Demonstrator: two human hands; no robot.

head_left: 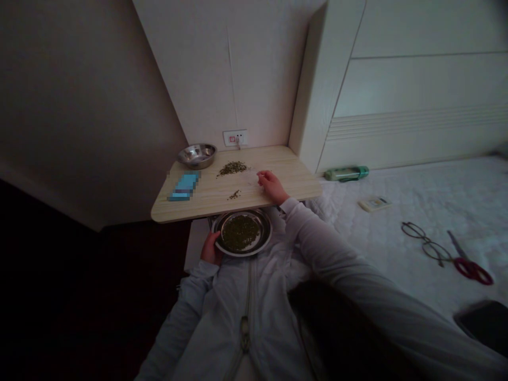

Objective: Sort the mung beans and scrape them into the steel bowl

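My left hand (210,248) grips the left rim of a steel plate (265,244) filled with small green grains, held just below the front edge of the small wooden table (278,159). On the tabletop my right hand (270,185) rests with fingers curled beside something pale and translucent (251,177). Whether it holds that is unclear. A larger pile of green grains (232,168) lies near the table's middle. A smaller pile (234,194) lies close to the front edge.
An empty steel bowl (197,155) and a blue flat object (183,186) sit on the table's left. A wall socket (235,138) is behind. On the white bed: green bottle (346,173), remote (374,203), glasses (425,243), red scissors (470,264).
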